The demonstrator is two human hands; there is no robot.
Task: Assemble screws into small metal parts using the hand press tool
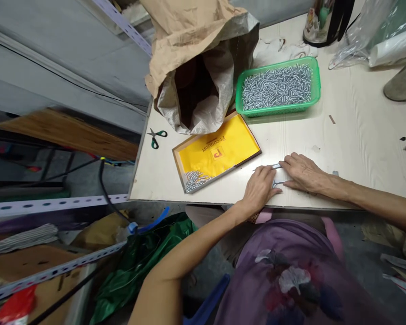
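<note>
- Workpiece (276, 166): slim, greyish and metallic in appearance, lying near the front edge of the pale tabletop (355, 149), between the two hands; much of its form is hidden by the fingers.
- Left hand (258, 187): fingers bent over the workpiece's left part, thumb towards the table edge; closed on the piece.
- Right hand (301, 173): fingers and thumb closed on the right part, just beside the left hand.
- Shallow box (219, 153): left of the hands, set at a slant, with yellow lining; small metal pins (194, 179) are gathered in its near left corner.
- Green basket (274, 111): beyond the hands, filled with similar pins.
- Paper sack (196, 40): mouth open, beside the basket, behind the box.
- Scissors (154, 139): left of the box, blades parted.
</note>
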